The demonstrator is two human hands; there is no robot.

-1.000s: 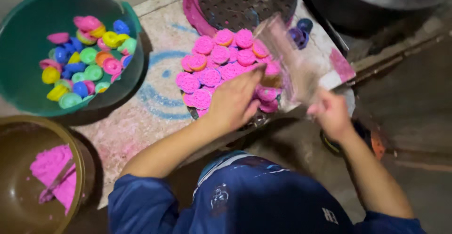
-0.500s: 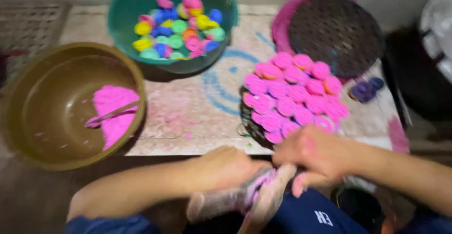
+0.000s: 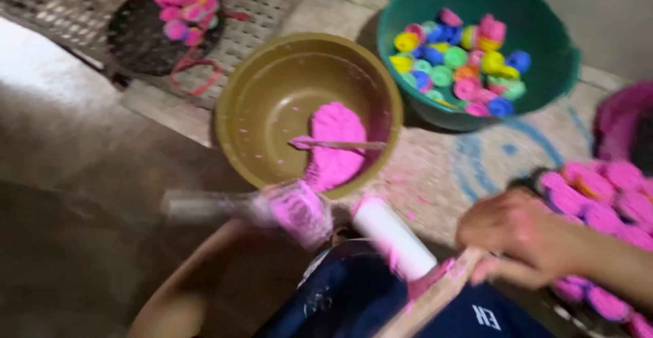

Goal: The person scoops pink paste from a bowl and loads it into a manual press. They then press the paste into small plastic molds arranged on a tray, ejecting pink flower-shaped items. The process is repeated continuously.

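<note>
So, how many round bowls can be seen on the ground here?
2. The brown bowl sits in the middle and holds pink powder. The green bowl stands beside it at the upper right, filled with coloured caps. Others may be hidden outside the picture.

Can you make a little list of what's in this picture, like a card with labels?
Right hand: grips a wooden stick smeared pink
Left hand: blurred, cannot tell
Brown bowl: pink paste and a stirrer inside
Green bowl: many coloured caps
Right edge: rows of pink moulded pieces
Beside the stick: white roller
</note>
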